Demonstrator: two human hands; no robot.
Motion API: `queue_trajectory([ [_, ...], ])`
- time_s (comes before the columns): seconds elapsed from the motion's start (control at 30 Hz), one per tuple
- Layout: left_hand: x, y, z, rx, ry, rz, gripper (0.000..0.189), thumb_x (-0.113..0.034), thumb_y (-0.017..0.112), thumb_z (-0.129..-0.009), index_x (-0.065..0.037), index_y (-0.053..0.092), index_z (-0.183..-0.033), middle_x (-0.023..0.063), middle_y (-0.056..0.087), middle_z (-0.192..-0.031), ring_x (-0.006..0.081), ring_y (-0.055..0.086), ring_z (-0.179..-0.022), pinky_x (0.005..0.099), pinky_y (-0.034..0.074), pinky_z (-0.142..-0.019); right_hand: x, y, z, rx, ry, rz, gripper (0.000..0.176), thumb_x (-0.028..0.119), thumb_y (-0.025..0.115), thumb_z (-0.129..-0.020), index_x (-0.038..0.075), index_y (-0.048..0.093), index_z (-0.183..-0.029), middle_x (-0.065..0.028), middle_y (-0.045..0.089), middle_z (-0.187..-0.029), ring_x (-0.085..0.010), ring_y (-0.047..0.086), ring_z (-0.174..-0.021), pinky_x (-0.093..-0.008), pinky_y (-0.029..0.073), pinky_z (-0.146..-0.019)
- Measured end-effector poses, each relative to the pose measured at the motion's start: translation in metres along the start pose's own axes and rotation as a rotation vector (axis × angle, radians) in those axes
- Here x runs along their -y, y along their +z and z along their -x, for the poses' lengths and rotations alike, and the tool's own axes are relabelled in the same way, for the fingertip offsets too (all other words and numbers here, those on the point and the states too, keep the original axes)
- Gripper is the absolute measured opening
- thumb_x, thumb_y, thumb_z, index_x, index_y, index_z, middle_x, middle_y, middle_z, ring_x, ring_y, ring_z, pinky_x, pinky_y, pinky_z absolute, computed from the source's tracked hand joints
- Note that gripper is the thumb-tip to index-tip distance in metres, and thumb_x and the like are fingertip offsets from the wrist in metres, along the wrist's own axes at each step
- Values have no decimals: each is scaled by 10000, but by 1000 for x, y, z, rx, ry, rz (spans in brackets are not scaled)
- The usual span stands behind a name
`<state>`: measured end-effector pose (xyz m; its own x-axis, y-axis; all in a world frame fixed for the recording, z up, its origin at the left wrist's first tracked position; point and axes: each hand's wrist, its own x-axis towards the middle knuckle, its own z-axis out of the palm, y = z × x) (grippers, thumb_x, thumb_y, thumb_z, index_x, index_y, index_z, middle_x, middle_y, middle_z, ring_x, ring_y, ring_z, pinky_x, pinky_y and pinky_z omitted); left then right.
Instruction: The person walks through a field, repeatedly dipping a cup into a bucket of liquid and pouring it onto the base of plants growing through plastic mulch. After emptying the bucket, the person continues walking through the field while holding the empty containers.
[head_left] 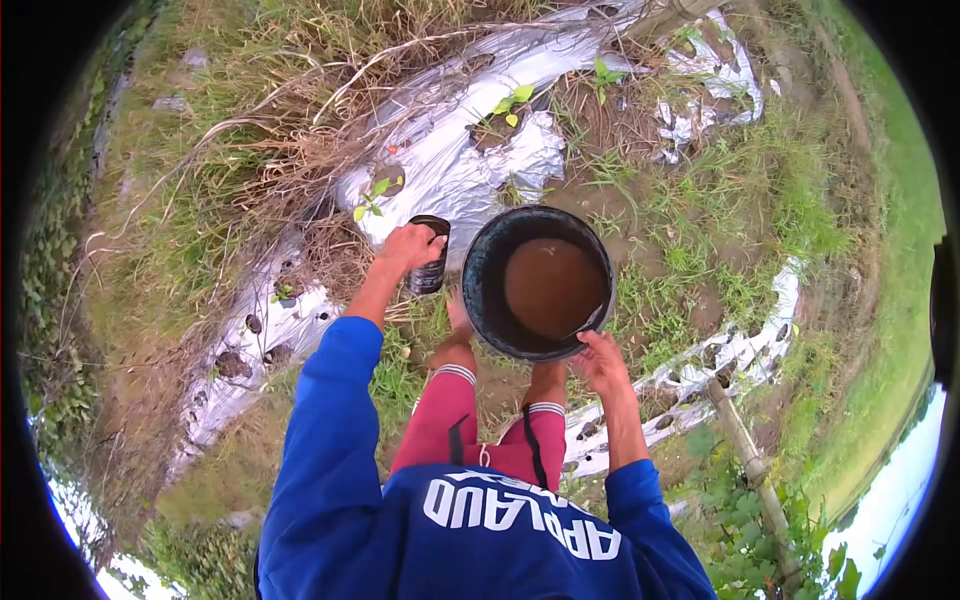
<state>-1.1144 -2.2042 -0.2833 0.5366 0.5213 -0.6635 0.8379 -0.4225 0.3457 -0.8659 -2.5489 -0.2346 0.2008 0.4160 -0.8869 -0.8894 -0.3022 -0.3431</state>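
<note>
My left hand [413, 246] is closed on a dark, scoop-like can [428, 272] held out by its upper part. A black bucket [485, 325] hangs in front of my legs, with brown, muddy-looking water [555, 290] inside. The fingers of my right hand [602, 362] are closed at the bucket's near right rim. Just beyond the can, a small green seedling [373, 200] grows beside a hole in the silver plastic sheet [440, 170]. Farther off along the same sheet stands another yellow-green seedling [513, 103].
More silver sheeting with holes runs at the left [255, 330] and right [690, 385]. Dry grass [290, 130] and thin dry stems lie at the upper left. A wooden pole [745, 445] slants at the lower right among leafy plants.
</note>
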Motion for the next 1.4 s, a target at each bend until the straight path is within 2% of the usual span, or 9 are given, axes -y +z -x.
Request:
queue_trajectory([
  [0.1, -43, -23, -45, 55, -11, -132, 481, -460, 509, -837, -47, 718, -966, 238, 679, -972, 391, 650, -939, 453, 500, -869, 22, 1, -2, -12, -11, 9, 252, 95, 702, -805, 93, 578, -1025, 2, 653, -878, -115, 631, -751, -247, 502, -604],
  [0.37, -104, -83, -118, 113, -142, -227, 556, -467, 517, -755, -17, 689, -1033, 230, 668, -1067, 378, 652, -981, 440, 504, -867, 68, -37, -23, -107, -45, 134, 266, 133, 725, -778, 108, 575, -996, 26, 638, -843, -83, 613, -707, -221, 487, -584],
  [0.53, -124, -101, -87, 99, -148, -243, 541, -492, 497, -785, -34, 706, -983, 226, 683, -978, 392, 655, -928, 448, 506, -836, 86, -73, -35, -144, -84, 121, 271, 107, 724, -772, 120, 564, -991, 30, 642, -848, -76, 610, -670, -207, 493, -531],
  [0.73, -163, -43, 3, -472, 45, 185, 385, -341, 560, -921, 9, 569, -759, 239, 586, -725, 420, 575, -661, 466, 436, -630, 120, -90, -26, -38, -82, 169, 290, 153, 742, -765, 129, 562, -990, 31, 639, -848, -85, 613, -717, -255, 479, -602],
  [0.87, -225, 2, 41, -630, 39, 486, 394, -303, 518, -972, 12, 481, -739, 165, 424, -619, 286, 447, -550, 418, 366, -548, 146, -92, -13, -51, -46, 159, 303, 178, 751, -760, 145, 558, -992, 37, 634, -862, -84, 607, -745, -271, 467, -628],
  [0.93, -251, 40, 38, -544, -3, 646, 418, -340, 513, -978, 9, 478, -749, 129, 436, -624, 204, 488, -595, 393, 373, -550, 164, -84, 2, -59, -43, 125, 307, 183, 752, -761, 150, 556, -994, 41, 630, -866, -83, 605, -745, -272, 467, -631],
  [1.1, -340, 86, 7, 114, -145, 1022, 483, -493, 620, -847, -42, 610, -1019, 41, 575, -847, 150, 537, -706, 320, 555, -603, 208, -71, 51, -13, -36, 126, 349, 247, 734, -771, 116, 529, -1021, 28, 563, -922, -82, 538, -818, -298, 420, -703],
  [1.2, -367, 109, -21, 378, -165, 1072, 471, -519, 622, -842, -68, 597, -978, -13, 466, -756, 110, 498, -649, 267, 490, -499, 225, -72, 72, -9, -36, 127, 427, 248, 741, -780, 94, 490, -1090, 14, 537, -1038, -106, 544, -897, -319, 433, -764],
  [1.4, -409, 125, -70, 496, -349, 829, 528, -492, 594, -820, -42, 579, -1096, 70, 567, -947, 186, 575, -724, 342, 555, -538, 255, -70, 103, 109, -145, 234, 278, 259, 660, -841, 137, 508, -1041, 47, 534, -985, -84, 514, -913, -306, 389, -787],
])
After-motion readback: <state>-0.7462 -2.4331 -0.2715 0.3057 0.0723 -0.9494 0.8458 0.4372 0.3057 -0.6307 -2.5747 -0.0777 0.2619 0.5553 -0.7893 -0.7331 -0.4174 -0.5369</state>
